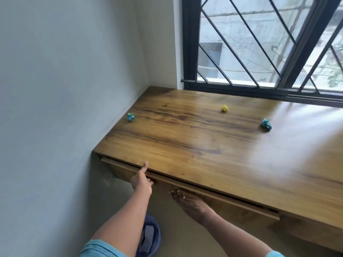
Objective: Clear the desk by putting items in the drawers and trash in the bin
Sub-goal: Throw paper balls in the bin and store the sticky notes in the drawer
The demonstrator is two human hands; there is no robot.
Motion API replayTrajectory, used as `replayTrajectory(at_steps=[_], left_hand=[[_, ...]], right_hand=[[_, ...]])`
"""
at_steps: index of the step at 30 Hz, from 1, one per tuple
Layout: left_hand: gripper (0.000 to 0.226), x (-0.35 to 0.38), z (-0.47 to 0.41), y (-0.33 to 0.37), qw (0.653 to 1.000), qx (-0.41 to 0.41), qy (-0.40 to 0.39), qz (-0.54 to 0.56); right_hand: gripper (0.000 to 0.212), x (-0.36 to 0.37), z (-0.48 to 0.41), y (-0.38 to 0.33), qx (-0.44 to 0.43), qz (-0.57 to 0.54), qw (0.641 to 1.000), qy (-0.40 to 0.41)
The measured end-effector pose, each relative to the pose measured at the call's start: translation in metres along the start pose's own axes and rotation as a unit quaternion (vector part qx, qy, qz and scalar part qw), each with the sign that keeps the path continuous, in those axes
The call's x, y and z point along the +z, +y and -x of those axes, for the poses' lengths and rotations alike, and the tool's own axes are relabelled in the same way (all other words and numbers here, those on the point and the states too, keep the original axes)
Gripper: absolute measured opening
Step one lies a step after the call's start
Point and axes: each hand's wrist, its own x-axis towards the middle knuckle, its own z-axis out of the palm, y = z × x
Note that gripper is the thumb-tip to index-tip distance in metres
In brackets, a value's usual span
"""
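Along the near edge of the wooden desk (185, 141), both hands meet the front of the drawer (222, 206), which stands out a little from under the top and leaves a dark gap. The left hand (142, 179) grips the drawer's upper lip: its fingers curl into the gap while the thumb stretches up onto the desk's edge. Just to the right, the right hand (187, 199) reaches in with its back up, a ring on one finger and its fingers fairly straight, their tips touching the drawer front. Three crumpled paper balls lie well apart on the desk top: a blue-green ball (130, 117) at the far left near the wall (55, 89), a yellow ball (225, 107) farther back toward the barred window (259, 43), and a blue ball (266, 124) to the right. Down on the floor, nearest the person and below the left forearm, sits a blue bin (158, 236) with something grey inside.
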Motion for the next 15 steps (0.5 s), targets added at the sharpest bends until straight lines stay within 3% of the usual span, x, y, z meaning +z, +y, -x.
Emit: replayTrajectory(at_steps=[2,5,8,11,15], left_hand=[[0.025,0.0,0.003,-0.001,1.0,0.009,0.004,-0.013],[0.028,0.002,0.006,-0.004,0.999,0.024,0.013,-0.032],[0.036,0.008,0.01,-0.006,0.996,0.031,0.023,-0.075],[0.045,0.021,0.016,-0.008,0.98,0.061,0.096,-0.163],[0.051,0.064,0.024,-0.008,0.91,0.233,0.147,-0.31]], right_hand=[[0.052,0.008,0.008,0.012,0.024,-0.162,0.96,-0.229],[0.051,-0.01,-0.001,0.024,-0.024,-0.239,0.917,-0.318],[0.051,-0.02,-0.004,0.025,-0.05,-0.281,0.924,-0.253],[0.045,-0.019,-0.005,0.03,-0.081,-0.278,0.937,-0.196],[0.036,-0.031,-0.011,0.052,-0.095,-0.272,0.949,-0.13]])
